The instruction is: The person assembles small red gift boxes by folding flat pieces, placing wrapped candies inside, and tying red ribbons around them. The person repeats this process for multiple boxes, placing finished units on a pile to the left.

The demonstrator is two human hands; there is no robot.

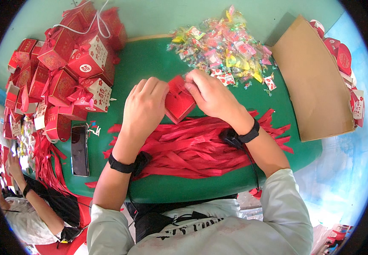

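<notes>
A small red gift box (pixel 179 109) stands between my hands, over the far edge of the ribbon pile. My left hand (pixel 147 104) is closed at the box's left side, its fingertips mostly hidden behind the hand. From the right, my right hand (pixel 211 94) grips the box near its top, thumb and fingers bent together. Red material, perhaps ribbon, crosses the top of the box, but its form is hard to make out. Many loose red ribbons (pixel 184 148) lie in a wide heap under my wrists.
Red gift boxes (pixel 60 87) are piled at the left, near a black phone (pixel 80 151). Wrapped candies (pixel 226 51) are heaped at the far side of the green table (pixel 145 55). A cardboard sheet (pixel 316 80) leans at the right. Another person's arm (pixel 41 204) shows at lower left.
</notes>
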